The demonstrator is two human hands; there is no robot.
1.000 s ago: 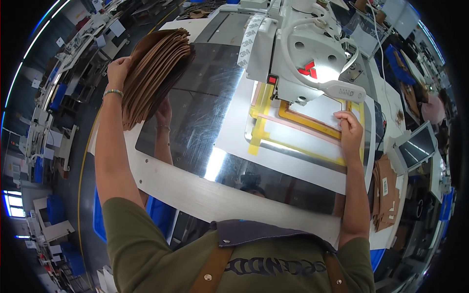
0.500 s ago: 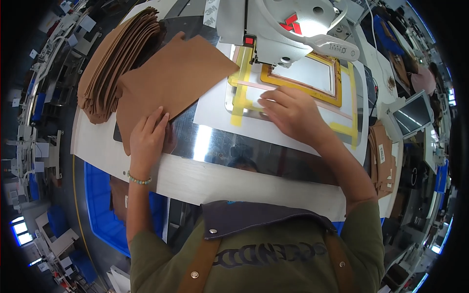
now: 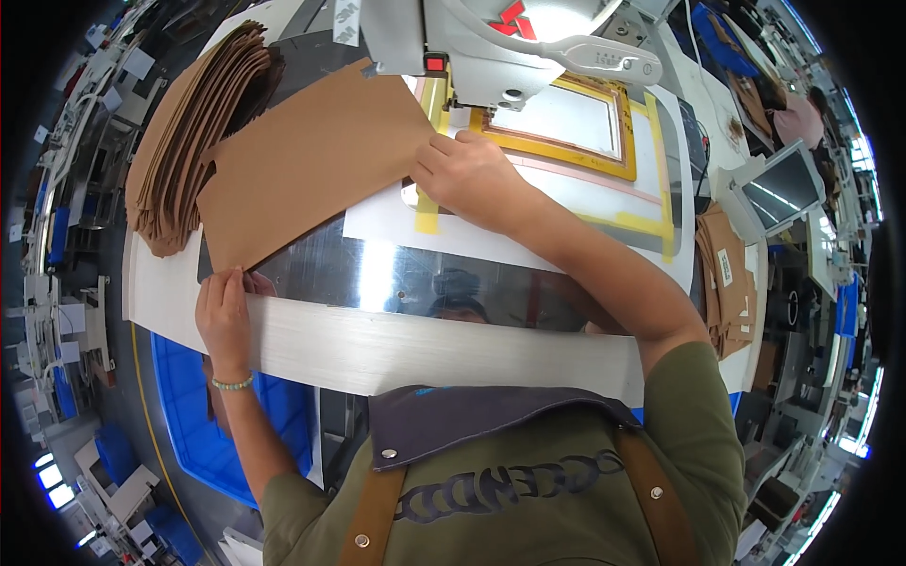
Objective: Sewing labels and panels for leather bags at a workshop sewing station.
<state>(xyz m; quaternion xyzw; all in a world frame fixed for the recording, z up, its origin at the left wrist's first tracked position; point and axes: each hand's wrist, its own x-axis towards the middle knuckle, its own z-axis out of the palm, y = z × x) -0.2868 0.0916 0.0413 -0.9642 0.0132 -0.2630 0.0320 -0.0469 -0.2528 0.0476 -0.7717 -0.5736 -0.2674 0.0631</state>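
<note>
A flat brown fabric panel [image 3: 316, 160] lies slanted over the metal plate and the edge of the white sheet. At its near left corner, my left hand [image 3: 225, 307] pinches the edge between thumb and fingers. My right hand [image 3: 474, 177] is closed on the panel's right-hand edge, close to the sewing machine head [image 3: 472, 57]. Beyond that hand, a yellow frame [image 3: 576, 156] rests under the machine on a white sheet [image 3: 377, 212] marked with yellow tape.
A thick stack of brown panels [image 3: 184, 141] stands at the left. More brown pieces [image 3: 727, 274] with white labels hang at the right table edge, near a small screen [image 3: 783, 198]. A blue bin [image 3: 283, 415] sits below the table at the left.
My right hand has moved left from the frame onto the panel's right edge. My left hand has slid left and nearer to the panel's corner. The panel now lies flatter and straighter.
</note>
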